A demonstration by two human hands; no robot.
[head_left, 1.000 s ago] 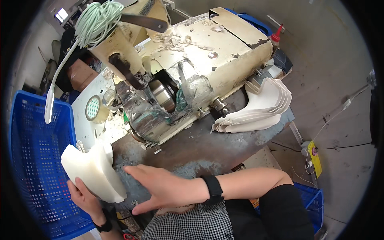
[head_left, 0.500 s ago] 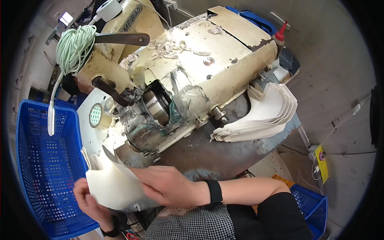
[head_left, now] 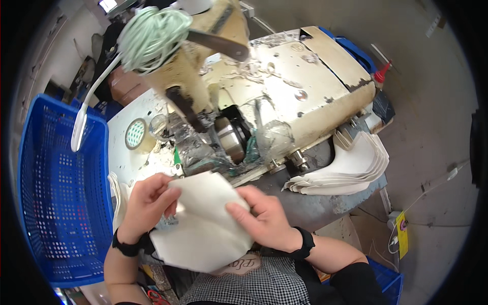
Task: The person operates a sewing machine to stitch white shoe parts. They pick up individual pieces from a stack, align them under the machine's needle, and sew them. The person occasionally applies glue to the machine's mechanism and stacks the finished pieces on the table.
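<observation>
Hands clamped on one white cut piece (head_left: 203,223): left hand (head_left: 147,206) pinches its upper left edge, right hand (head_left: 264,218) presses its right side flat, apparently aligning it. Beyond them stands a worn sewing machine (head_left: 284,101); blue crate (head_left: 56,193) lies left, stacked white pieces (head_left: 351,170) right on the bench (head_left: 315,208).

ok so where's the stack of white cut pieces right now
In the head view, the stack of white cut pieces lies on the right side of the dark table, just below the cream sewing machine and beyond the right hand.
</observation>
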